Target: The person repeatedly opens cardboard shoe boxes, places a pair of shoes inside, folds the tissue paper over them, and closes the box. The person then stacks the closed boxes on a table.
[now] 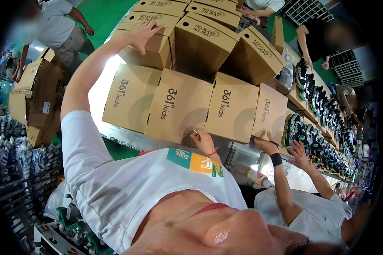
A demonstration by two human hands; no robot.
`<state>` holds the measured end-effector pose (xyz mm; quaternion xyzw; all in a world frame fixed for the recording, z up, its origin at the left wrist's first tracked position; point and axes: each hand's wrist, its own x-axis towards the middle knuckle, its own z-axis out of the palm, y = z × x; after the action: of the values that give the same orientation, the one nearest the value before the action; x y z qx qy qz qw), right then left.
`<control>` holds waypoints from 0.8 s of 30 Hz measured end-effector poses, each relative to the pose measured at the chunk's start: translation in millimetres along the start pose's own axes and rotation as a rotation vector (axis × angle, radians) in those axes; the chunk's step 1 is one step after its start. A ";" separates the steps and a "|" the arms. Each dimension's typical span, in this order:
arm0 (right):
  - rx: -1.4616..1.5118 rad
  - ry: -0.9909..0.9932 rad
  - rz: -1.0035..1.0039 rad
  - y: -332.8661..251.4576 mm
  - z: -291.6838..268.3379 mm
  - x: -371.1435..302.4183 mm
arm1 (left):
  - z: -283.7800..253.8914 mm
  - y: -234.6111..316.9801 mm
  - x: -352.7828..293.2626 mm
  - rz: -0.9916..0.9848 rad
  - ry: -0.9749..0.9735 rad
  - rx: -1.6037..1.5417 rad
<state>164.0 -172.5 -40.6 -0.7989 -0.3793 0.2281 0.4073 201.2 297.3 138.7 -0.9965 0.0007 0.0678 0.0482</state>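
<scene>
We see a closed, brown rectangular cardboard box [159, 51] toward the surface's [98, 95] back left. Nearer us, a wide brown cardboard shoebox [181, 104] with dark print lies closed, print upward.

Carton [51, 89] w/ white label [46, 107], far L; bagged goods [2, 151] below; machine [68, 231] (partly grn, w/ red button [73, 250]) bottom L; grid baskets [347, 68] upper R; tilted bottle [256, 177] lower R; grn floor [91, 19].

Brightly lit, glaring white on the smooth pale tabletop [100, 102]; softly shadowed across the flat brown cardboard box [181, 102]; bent and blackened toward the edges.
</scene>
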 end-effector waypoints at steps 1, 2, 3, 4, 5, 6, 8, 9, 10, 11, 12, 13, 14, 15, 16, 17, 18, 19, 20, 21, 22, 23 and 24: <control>-0.014 0.007 -0.017 -1.4 -1.3 1.6 | -0.8 -2.2 -4.5 -0.006 -0.003 0.035; -0.010 -0.004 0.009 -2.1 -1.6 2.8 | -3.1 -5.0 -10.1 -0.013 -0.006 0.071; -0.006 -0.016 0.039 -1.9 -2.2 2.9 | -5.1 -9.1 -16.2 -0.015 0.022 0.080; 0.000 -0.036 0.061 -1.3 -2.0 5.1 | -10.3 -15.5 -27.6 -0.028 0.046 0.092; 0.011 -0.022 0.024 -0.3 -1.2 6.5 | -16.5 -20.7 -38.2 -0.042 0.069 0.105; 0.001 -0.016 0.038 0.8 -1.2 6.0 | -36.5 -14.3 -38.4 -0.033 0.085 0.093; -0.017 -0.031 0.060 5.0 0.2 6.8 | -73.8 3.9 -48.2 -0.037 0.105 0.061; -0.036 -0.019 0.024 2.4 0.6 7.2 | -81.8 5.7 -59.9 0.019 0.248 0.151; -0.032 -0.034 0.022 -0.6 0.1 8.8 | -95.8 14.3 -72.5 0.027 0.255 0.115; -0.029 -0.050 0.021 -4.2 -0.6 10.1 | -113.2 25.1 -84.9 0.034 0.263 0.080; -0.032 -0.005 0.048 -4.7 -3.6 8.6 | -145.6 45.7 -76.9 0.103 0.295 0.046; -0.041 0.032 0.041 11.8 -1.8 7.3 | -190.8 83.1 -70.7 0.045 0.085 0.031; 0.003 0.018 0.018 14.1 -2.0 8.2 | -175.7 56.6 -87.4 0.053 0.171 0.022; 0.045 0.009 0.000 15.7 -2.1 8.8 | -166.6 35.8 -106.4 0.079 0.286 0.026; 0.089 -0.029 -0.028 17.0 -0.5 11.5 | -161.1 27.4 -135.0 0.074 0.387 0.028; 0.138 -0.005 -0.012 14.7 -2.9 10.6 | -157.4 8.6 -162.3 0.045 0.390 -0.021; 0.139 0.001 0.010 9.5 -6.5 10.5 | -164.7 -3.8 -198.4 -0.006 0.380 -0.055; 0.111 0.031 0.054 10.0 -11.0 11.2 | -163.9 -4.9 -209.1 -0.011 0.401 -0.018; 0.092 0.053 0.097 12.2 -16.0 10.6 | -170.7 -1.6 -220.9 -0.020 0.414 0.028; 0.161 0.058 0.180 17.9 -21.2 13.3 | -167.9 2.5 -231.0 -0.113 0.421 0.135; 0.202 0.135 0.209 28.2 -25.7 13.1 | -154.5 -0.4 -235.3 -0.189 0.438 0.221; 0.275 0.177 0.208 40.5 -24.6 16.1 | -131.9 -16.8 -270.8 -0.327 0.395 0.311; 0.340 0.230 0.214 47.7 -24.6 20.1 | -77.4 -47.1 -313.0 -0.436 0.407 0.127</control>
<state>212.8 -186.5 -67.2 -0.7752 -0.1993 0.2382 0.5502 -98.0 335.2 261.9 -0.9613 -0.1993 -0.1455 0.1228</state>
